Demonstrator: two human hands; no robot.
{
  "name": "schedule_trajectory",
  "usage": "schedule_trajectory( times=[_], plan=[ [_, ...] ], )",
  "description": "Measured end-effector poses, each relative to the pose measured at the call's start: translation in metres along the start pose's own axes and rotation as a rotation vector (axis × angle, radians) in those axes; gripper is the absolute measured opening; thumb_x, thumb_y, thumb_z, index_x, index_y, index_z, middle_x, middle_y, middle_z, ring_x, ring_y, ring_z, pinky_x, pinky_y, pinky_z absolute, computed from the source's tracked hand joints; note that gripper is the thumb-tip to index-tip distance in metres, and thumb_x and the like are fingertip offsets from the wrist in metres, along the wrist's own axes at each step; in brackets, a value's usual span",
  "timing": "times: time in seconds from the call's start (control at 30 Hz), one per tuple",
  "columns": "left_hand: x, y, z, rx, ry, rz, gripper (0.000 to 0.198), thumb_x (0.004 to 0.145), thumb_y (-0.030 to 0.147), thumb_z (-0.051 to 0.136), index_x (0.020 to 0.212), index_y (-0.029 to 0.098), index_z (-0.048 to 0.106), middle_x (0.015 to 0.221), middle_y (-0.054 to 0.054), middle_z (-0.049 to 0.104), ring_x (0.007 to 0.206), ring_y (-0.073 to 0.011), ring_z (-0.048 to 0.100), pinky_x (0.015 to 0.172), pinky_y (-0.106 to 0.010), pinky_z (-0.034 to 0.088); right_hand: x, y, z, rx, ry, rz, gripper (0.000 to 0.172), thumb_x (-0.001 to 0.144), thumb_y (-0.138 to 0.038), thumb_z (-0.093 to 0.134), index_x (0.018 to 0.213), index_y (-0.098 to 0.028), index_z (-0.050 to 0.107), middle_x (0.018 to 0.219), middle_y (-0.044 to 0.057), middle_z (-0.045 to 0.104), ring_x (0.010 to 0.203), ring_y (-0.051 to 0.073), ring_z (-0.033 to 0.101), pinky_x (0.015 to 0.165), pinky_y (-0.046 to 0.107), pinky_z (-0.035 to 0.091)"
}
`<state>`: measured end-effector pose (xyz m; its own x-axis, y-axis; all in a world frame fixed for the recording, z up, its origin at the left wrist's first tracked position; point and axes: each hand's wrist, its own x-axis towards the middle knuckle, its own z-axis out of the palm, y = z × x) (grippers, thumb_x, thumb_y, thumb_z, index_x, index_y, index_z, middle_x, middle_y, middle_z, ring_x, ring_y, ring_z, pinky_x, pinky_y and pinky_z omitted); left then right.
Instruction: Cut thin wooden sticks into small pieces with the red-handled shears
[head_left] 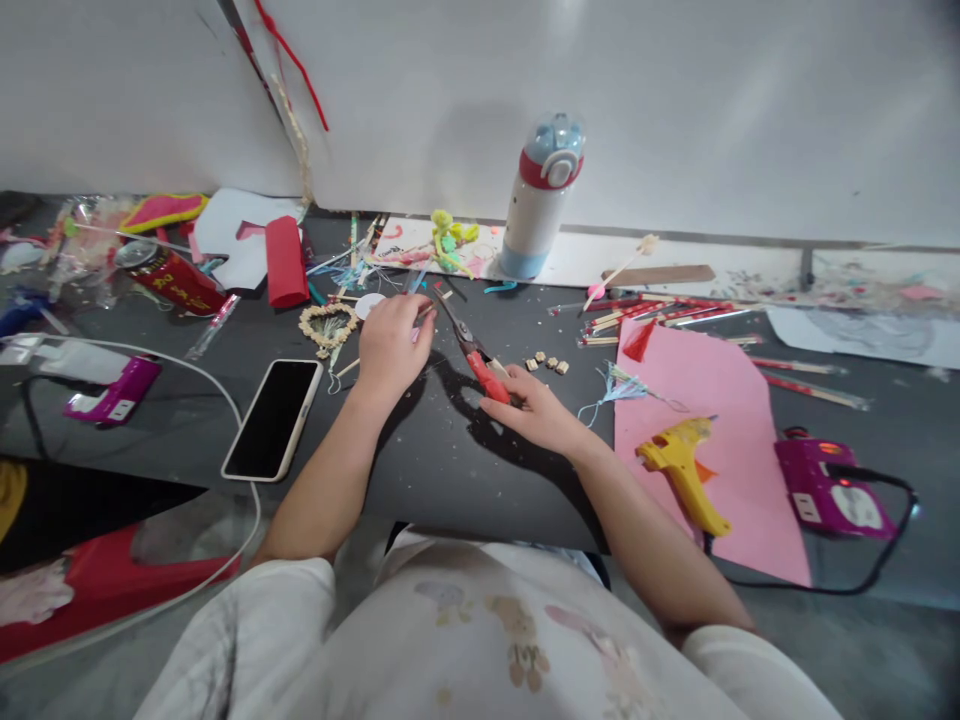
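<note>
My right hand (534,405) grips the red handles of a pair of pliers (466,342), whose dark jaws point up and left toward a thin wooden stick (429,308). That stick is held by my left hand (391,345), fingers closed around it, resting on the black table (442,460). The jaw tips sit close to the stick's end; whether they touch it I cannot tell. Small wooden cubes (547,363) lie just right of the pliers.
A phone (272,417) lies left of my left arm. A yellow glue gun (681,468) rests on pink paper (712,400). A bottle (541,195) stands at the back wall. Red sticks (660,312), a red roll (286,260) and purple devices (825,487) are scattered about.
</note>
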<state>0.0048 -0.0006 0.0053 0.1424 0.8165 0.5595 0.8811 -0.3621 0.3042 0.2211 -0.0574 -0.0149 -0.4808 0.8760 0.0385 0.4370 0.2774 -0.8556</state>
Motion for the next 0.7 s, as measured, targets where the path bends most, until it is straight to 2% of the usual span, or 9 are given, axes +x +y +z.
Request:
schedule_trajectory(
  times=[0.13, 0.27, 0.5, 0.7],
  plan=[
    [-0.0005, 0.0, 0.0003, -0.111, -0.007, -0.053, 0.022, 0.089, 0.029, 0.044, 0.096, 0.019, 0.062, 0.093, -0.006, 0.066, 0.089, -0.0178, 0.059, 0.08, -0.03, 0.043, -0.0013, -0.0017, -0.001, 0.024, -0.044, -0.015, 0.03, 0.084, -0.041, 0.053, 0.067, -0.017, 0.05, 0.076, -0.002, 0.034, 0.065, 0.009, 0.038, 0.065, 0.025, 0.031],
    [0.0009, 0.0009, -0.0035, -0.181, -0.031, -0.06, 0.021, 0.088, 0.028, 0.045, 0.088, 0.018, 0.064, 0.081, -0.004, 0.067, 0.079, -0.0156, 0.06, 0.075, -0.027, 0.043, -0.0011, -0.001, -0.0013, 0.048, -0.079, -0.031, 0.03, 0.083, -0.042, 0.054, 0.067, -0.017, 0.052, 0.075, -0.001, 0.035, 0.07, 0.012, 0.039, 0.069, 0.026, 0.033],
    [0.0028, 0.0022, -0.0079, -0.225, -0.071, -0.045, 0.024, 0.089, 0.029, 0.044, 0.079, 0.019, 0.064, 0.072, -0.002, 0.065, 0.072, -0.015, 0.059, 0.071, -0.026, 0.042, -0.0002, -0.0023, -0.0025, 0.08, -0.115, -0.072, 0.031, 0.083, -0.043, 0.056, 0.065, -0.017, 0.051, 0.072, -0.001, 0.036, 0.076, 0.014, 0.041, 0.072, 0.028, 0.034],
    [0.0025, 0.0035, -0.0084, -0.215, -0.117, -0.041, 0.025, 0.089, 0.029, 0.041, 0.082, 0.019, 0.062, 0.073, -0.003, 0.065, 0.074, -0.0156, 0.059, 0.07, -0.027, 0.041, -0.0005, 0.0002, -0.0029, 0.108, -0.123, -0.037, 0.032, 0.082, -0.044, 0.056, 0.067, -0.017, 0.054, 0.076, 0.0, 0.038, 0.073, 0.013, 0.042, 0.071, 0.027, 0.034]
  ],
)
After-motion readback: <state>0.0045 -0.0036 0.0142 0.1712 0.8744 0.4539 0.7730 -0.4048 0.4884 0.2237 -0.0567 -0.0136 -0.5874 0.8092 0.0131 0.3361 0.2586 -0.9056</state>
